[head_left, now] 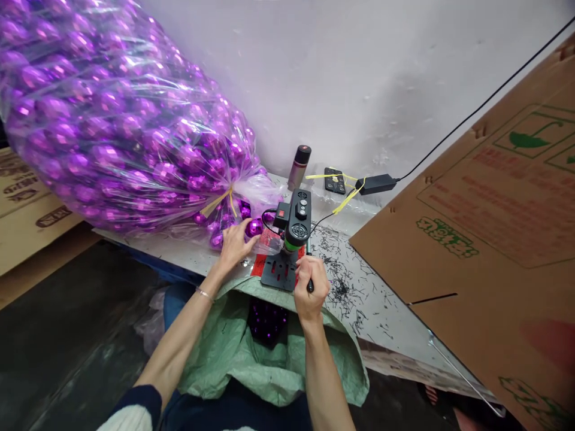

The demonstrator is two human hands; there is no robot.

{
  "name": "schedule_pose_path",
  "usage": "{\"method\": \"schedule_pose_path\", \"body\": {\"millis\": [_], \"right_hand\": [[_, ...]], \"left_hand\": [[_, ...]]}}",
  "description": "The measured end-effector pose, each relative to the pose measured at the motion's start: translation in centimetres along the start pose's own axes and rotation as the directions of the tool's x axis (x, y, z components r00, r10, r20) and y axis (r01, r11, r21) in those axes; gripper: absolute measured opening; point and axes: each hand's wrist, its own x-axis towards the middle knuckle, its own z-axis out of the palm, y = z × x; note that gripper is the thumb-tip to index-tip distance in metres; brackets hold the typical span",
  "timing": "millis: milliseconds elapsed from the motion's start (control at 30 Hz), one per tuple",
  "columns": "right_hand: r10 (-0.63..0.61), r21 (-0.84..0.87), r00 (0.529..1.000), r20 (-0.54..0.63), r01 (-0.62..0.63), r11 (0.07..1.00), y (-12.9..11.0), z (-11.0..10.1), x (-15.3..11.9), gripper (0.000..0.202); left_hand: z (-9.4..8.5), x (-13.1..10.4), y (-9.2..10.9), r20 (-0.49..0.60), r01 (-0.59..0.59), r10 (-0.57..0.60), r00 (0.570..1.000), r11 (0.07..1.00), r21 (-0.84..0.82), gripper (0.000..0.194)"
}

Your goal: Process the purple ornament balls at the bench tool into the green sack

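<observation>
My left hand (236,244) is closed, thumb and fingers round a shiny purple faceted ball (254,227). It is beside the gathered mouth of a large clear bag (126,120) full of similar balls. Just to the right stands a small black bench press (300,214) with a green ring and a slotted base plate (281,272). My right hand (311,284) is wrapped round the black-tipped lever (309,286) at the press's right side. Below both hands, an open green woven sack (215,353) hangs at the table edge, with dark purple balls (268,323) inside.
Small black scraps (341,290) litter the white table right of the press. Behind it are a spray can (299,167), a small black device (335,181) and a power adapter (377,184) with yellow ties. A large cardboard box (485,239) leans at right; more cardboard (31,203) lies left.
</observation>
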Motion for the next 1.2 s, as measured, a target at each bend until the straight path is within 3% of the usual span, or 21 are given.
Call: {"method": "schedule_pose_path", "body": {"millis": [67, 100, 167, 267, 333, 367, 433, 500, 600, 700, 800, 900, 1200], "right_hand": [[0.002, -0.003, 1.000, 0.012, -0.002, 1.000, -0.1, -0.1, 0.4, 0.027], [0.003, -0.003, 1.000, 0.017, -0.003, 1.000, -0.2, -0.2, 0.6, 0.027], [0.011, -0.003, 1.000, 0.019, -0.011, 1.000, -0.3, -0.2, 0.9, 0.028], [0.022, -0.012, 1.000, 0.010, -0.022, 1.000, -0.5, -0.3, 1.1, 0.028], [0.019, -0.017, 1.000, 0.012, -0.019, 1.000, -0.5, -0.3, 1.1, 0.028], [0.014, -0.019, 1.000, 0.016, -0.014, 1.000, -0.5, -0.4, 1.1, 0.028], [0.003, -0.027, 1.000, 0.028, -0.002, 1.000, -0.5, -0.5, 1.1, 0.027], [-0.010, -0.038, 0.999, 0.037, 0.011, 0.999, -0.4, -0.5, 1.1, 0.026], [-0.021, -0.051, 0.999, 0.042, 0.024, 0.998, -0.4, -0.5, 1.0, 0.025], [-0.019, -0.057, 0.999, 0.046, 0.022, 0.998, -0.3, -0.5, 0.9, 0.025], [-0.022, -0.055, 0.999, 0.049, 0.025, 0.998, -0.3, -0.6, 0.8, 0.025], [-0.017, -0.054, 0.999, 0.049, 0.020, 0.998, -0.4, -0.6, 0.8, 0.025], [-0.004, -0.051, 0.999, 0.045, 0.006, 0.999, -0.4, -0.6, 0.5, 0.025]], "left_hand": [[-0.8, -1.9, -0.3, -0.070, 0.127, -0.163, 0.984, 0.924, -0.360, 0.061], [-1.0, -3.0, -0.4, -0.041, 0.197, -0.255, 0.966, 0.830, -0.521, 0.063], [-1.2, -5.1, -0.4, 0.119, 0.334, -0.371, 0.921, 0.597, -0.729, 0.062], [-0.2, -7.7, 0.4, 0.347, 0.478, -0.394, 0.851, 0.310, -0.822, 0.054], [1.0, -8.7, 1.3, 0.413, 0.522, -0.404, 0.816, 0.211, -0.826, 0.056], [1.7, -8.9, 1.7, 0.423, 0.534, -0.411, 0.807, 0.204, -0.820, 0.059], [3.0, -9.0, 2.4, 0.403, 0.533, -0.405, 0.821, 0.290, -0.795, 0.064], [4.0, -8.9, 2.9, 0.328, 0.473, -0.357, 0.874, 0.476, -0.742, 0.064], [4.9, -8.7, 3.1, 0.179, 0.285, -0.223, 0.958, 0.788, -0.546, 0.058], [5.2, -8.5, 3.0, 0.124, 0.134, -0.101, 0.987, 0.947, -0.292, 0.053], [5.3, -8.2, 3.1, 0.128, 0.015, 0.005, 0.992, 0.988, -0.155, 0.052], [5.9, -7.9, 3.4, 0.120, -0.077, 0.092, 0.989, 0.990, -0.122, 0.053], [7.7, -7.8, 2.6, 0.097, -0.127, 0.151, 0.984, 0.968, -0.215, 0.057]]}}
